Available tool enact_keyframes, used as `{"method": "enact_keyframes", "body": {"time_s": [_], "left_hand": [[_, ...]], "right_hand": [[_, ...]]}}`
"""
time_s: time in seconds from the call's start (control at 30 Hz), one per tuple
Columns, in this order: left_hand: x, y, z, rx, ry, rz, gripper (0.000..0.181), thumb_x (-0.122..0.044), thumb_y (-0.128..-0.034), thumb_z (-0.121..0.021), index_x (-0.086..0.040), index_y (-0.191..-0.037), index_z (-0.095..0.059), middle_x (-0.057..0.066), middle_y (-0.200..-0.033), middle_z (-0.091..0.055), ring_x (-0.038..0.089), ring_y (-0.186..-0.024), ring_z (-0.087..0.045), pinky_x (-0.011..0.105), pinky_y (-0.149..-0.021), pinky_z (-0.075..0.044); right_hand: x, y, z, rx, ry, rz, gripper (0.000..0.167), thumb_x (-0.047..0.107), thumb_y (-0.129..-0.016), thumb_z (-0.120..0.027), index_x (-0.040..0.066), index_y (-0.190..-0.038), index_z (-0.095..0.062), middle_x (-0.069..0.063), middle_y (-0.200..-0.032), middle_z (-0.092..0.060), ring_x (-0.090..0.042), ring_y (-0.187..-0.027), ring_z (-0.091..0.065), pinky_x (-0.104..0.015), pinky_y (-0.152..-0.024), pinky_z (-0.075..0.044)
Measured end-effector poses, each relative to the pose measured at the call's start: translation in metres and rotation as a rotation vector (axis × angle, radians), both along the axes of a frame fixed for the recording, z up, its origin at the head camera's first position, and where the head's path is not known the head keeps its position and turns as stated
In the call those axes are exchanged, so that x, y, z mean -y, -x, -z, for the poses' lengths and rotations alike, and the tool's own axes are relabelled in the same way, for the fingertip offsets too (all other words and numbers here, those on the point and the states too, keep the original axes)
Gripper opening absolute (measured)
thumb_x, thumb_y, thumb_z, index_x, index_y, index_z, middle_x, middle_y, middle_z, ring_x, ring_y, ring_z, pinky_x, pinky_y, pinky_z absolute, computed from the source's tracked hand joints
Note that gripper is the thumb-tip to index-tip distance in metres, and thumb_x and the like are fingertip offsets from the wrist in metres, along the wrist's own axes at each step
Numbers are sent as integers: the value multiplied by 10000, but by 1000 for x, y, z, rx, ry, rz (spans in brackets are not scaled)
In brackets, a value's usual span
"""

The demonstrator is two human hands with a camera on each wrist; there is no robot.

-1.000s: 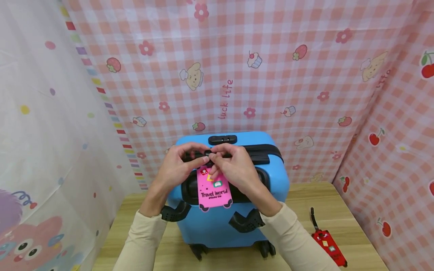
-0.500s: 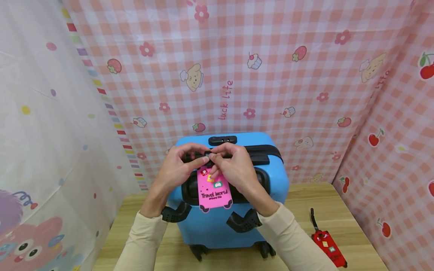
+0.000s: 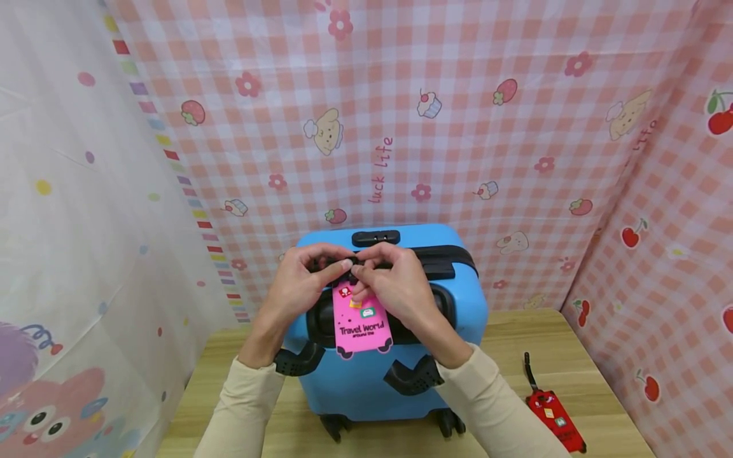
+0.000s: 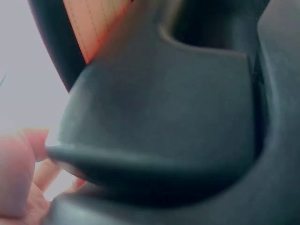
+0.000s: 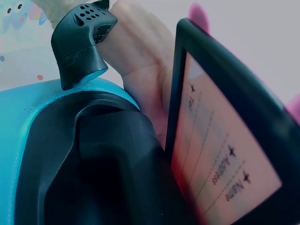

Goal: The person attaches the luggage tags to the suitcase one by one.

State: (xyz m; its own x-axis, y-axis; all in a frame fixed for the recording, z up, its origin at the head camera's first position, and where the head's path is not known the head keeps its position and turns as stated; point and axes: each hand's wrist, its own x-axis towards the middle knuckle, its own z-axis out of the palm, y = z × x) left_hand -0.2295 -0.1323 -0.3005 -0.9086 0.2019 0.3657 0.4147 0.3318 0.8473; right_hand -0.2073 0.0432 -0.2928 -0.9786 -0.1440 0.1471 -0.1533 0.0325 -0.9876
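Note:
A pink luggage tag point(image 3: 362, 327) with "Travel World" on its front hangs before the black handle point(image 3: 321, 318) of a blue suitcase point(image 3: 366, 388). At its top, my left hand point(image 3: 294, 283) and right hand point(image 3: 403, 283) pinch the tag's short black strap point(image 3: 352, 277) between thumbs and fingers. The fingertips meet there and hide most of the strap and how it runs round the handle. In the right wrist view, the tag's back shows a name and address card point(image 5: 211, 154). The left wrist view is filled by the dark handle point(image 4: 154, 108).
A red luggage tag point(image 3: 555, 420) with its black strap lies on the wooden tabletop point(image 3: 515, 337) at the right. A combination lock point(image 3: 375, 238) sits on the suitcase top. Patterned pink check cloth point(image 3: 378, 95) hangs close behind, and white cloth point(image 3: 86, 222) at the left.
The left thumb has shifted slightly up over the strap, and the right thumb has slid a little down. The tag and suitcase stay nearly where they were.

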Motion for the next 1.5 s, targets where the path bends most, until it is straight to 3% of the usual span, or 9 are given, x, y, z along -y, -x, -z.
{"method": "enact_keyframes", "body": {"time_s": [0.33,0.73,1.5], "left_hand": [[3,0,3,-38,41,51,177,-158,-925,-705,-121,-1090,-756,57,-864,-693,253,-738,-556,285,-649,-450],[1,-1,1,-18,-6,61,178,-89,-935,-674,-73,-1097,-746,89,-884,-708,226,-687,-539,256,-626,-454],[-1,2,2,-29,-4,11,135,-141,-933,-694,-89,-1035,-766,78,-795,-679,233,-686,-557,252,-637,-467]], "right_hand": [[1,-1,1,14,19,8,188,79,-962,-639,-4,-1130,-638,-159,-891,-600,-195,-609,-698,-382,-624,-605],[7,-6,-4,19,-28,17,163,122,-992,-602,9,-1107,-575,-161,-952,-585,-222,-702,-740,-346,-636,-604],[9,-4,-2,-13,-1,29,81,77,-989,-594,2,-1019,-592,-168,-930,-587,-222,-659,-730,-355,-617,-602]]}}
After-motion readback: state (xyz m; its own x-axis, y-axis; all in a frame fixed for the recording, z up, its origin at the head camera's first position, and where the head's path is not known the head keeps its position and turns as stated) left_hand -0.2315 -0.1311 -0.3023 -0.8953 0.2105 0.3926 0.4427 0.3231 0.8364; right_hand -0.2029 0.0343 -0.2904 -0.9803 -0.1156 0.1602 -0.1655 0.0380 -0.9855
